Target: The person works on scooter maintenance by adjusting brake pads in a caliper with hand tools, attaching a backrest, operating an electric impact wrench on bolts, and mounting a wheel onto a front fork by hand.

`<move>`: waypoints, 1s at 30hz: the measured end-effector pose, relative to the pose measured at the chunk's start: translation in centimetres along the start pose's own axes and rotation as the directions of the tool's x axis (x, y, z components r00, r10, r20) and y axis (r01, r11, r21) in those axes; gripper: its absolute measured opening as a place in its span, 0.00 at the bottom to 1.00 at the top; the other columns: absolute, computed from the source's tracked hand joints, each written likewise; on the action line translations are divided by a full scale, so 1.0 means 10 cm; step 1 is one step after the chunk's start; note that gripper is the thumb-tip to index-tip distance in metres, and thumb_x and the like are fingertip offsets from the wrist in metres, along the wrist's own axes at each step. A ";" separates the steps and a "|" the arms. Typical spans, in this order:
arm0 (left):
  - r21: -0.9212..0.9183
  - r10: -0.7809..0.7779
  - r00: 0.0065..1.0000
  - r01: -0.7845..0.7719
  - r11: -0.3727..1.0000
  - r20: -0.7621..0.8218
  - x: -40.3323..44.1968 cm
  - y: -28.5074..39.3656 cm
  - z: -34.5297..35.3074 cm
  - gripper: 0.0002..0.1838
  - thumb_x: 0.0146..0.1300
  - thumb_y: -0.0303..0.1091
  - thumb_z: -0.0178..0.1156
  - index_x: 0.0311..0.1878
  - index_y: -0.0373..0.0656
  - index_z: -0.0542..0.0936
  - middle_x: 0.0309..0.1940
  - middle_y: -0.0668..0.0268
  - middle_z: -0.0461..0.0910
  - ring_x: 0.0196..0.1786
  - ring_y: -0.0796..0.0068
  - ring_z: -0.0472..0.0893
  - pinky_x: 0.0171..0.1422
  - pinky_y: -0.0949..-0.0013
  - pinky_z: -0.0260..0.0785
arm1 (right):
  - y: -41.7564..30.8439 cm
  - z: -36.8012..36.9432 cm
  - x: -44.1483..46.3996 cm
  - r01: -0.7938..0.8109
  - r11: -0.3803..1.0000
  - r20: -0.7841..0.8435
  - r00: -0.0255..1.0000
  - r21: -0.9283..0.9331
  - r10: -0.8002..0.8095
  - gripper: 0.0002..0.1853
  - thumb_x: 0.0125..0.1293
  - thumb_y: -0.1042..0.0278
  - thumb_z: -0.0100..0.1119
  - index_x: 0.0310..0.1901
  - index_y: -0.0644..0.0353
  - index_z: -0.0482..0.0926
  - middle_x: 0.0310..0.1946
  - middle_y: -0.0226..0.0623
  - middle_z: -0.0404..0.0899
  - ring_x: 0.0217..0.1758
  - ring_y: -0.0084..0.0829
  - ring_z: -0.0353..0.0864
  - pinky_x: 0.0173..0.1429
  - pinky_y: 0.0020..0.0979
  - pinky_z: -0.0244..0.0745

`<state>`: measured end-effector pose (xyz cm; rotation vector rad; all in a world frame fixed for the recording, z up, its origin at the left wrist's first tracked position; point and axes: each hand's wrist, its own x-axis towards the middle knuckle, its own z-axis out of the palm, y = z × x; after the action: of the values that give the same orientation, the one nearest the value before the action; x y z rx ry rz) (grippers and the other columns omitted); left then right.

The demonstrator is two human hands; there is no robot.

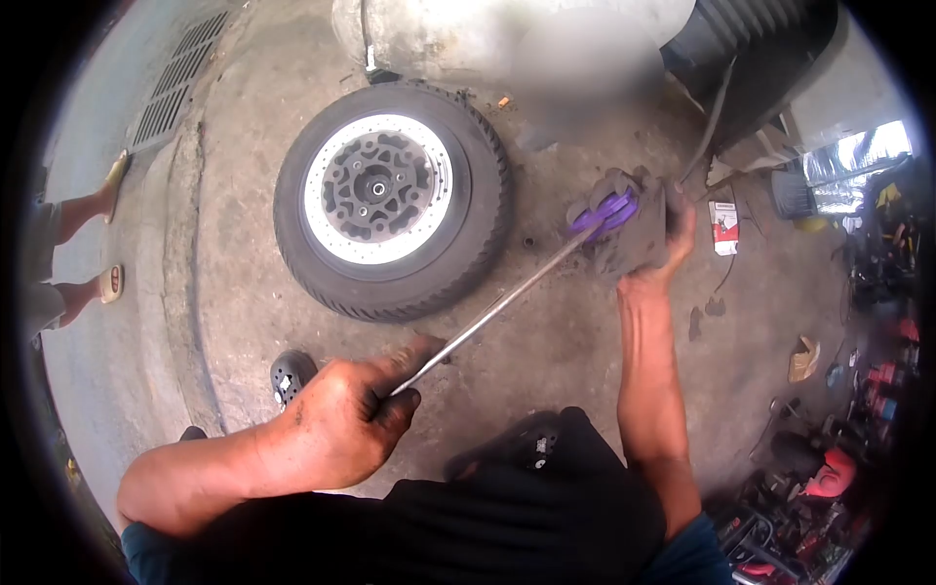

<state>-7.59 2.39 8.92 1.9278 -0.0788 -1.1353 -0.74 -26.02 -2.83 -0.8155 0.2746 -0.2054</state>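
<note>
My left hand (351, 414) is closed round the near end of a long thin metal rod (497, 310). The rod slants up and to the right, and its far end meets a purple part (606, 212) on a dark, dirty block-like piece (639, 234). My right hand (680, 234) grips that dark piece from its right side; some of the fingers are hidden behind it. A wheel with a black tyre (487, 214) and a silver perforated disc (329, 195) lies flat on the floor, left of the dark piece.
Another person's legs and feet (102, 200) are at the far left. A red and white packet (724, 229) lies right of my right hand. Tools and red parts (829, 473) crowd the lower right. A floor grate (180, 83) is at the upper left.
</note>
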 end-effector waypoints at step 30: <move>0.030 0.078 0.995 -0.080 0.996 0.054 0.16 -0.30 0.17 0.29 0.61 0.22 0.54 0.67 0.32 0.63 0.39 0.42 0.81 0.41 0.67 0.84 0.46 0.69 0.73 | 0.01 -0.11 0.02 -0.009 0.996 0.036 0.999 -0.093 0.013 0.19 0.65 0.52 0.50 0.38 0.62 0.75 0.31 0.42 0.79 0.32 0.35 0.80 0.36 0.36 0.77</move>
<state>-8.91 2.43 5.39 1.9065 -0.2015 -1.1387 -0.92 -26.80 -3.64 -0.9087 0.2553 -0.1680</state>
